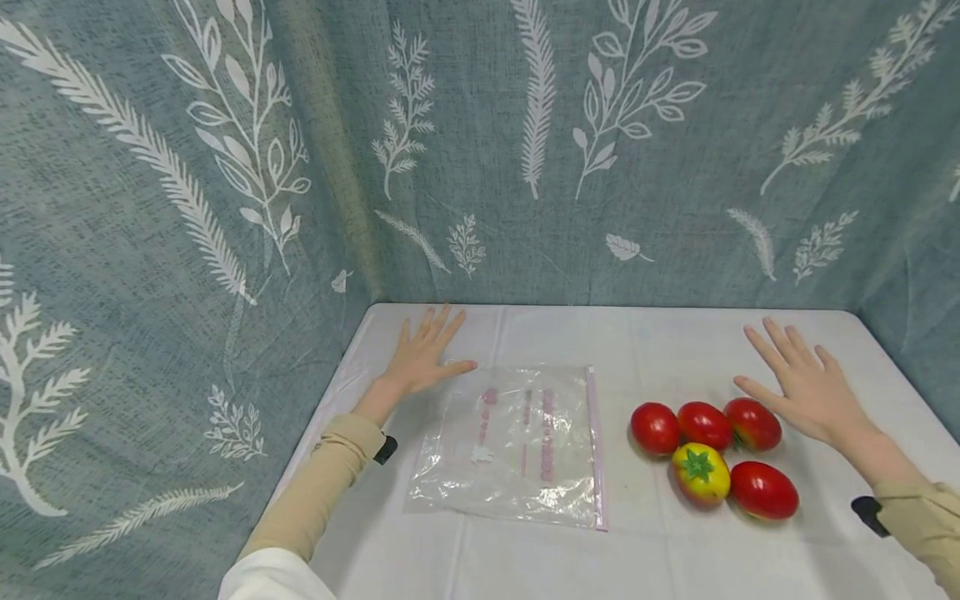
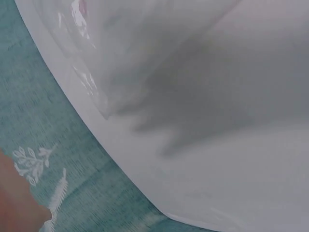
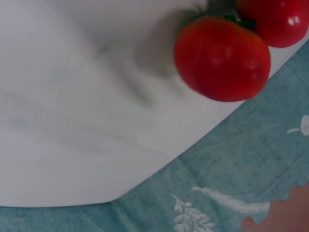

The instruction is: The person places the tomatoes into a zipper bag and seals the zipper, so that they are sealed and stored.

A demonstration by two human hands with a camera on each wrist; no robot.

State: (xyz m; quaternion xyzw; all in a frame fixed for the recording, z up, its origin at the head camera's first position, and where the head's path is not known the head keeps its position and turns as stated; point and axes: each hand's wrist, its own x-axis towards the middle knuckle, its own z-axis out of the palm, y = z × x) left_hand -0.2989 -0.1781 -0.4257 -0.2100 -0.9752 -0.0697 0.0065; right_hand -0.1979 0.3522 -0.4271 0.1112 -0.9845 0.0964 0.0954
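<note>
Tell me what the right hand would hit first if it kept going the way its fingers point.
Probably nothing on the table: the right hand points up and left, toward the back edge of the white table, past the tomatoes. The first thing in line looks like the leaf-print curtain, though depth is unclear.

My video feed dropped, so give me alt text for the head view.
Both hands, left hand and right hand, are spread open above a white table. A clear zip bag lies flat between them, with five tomatoes clustered beside it, near the right hand.
</note>
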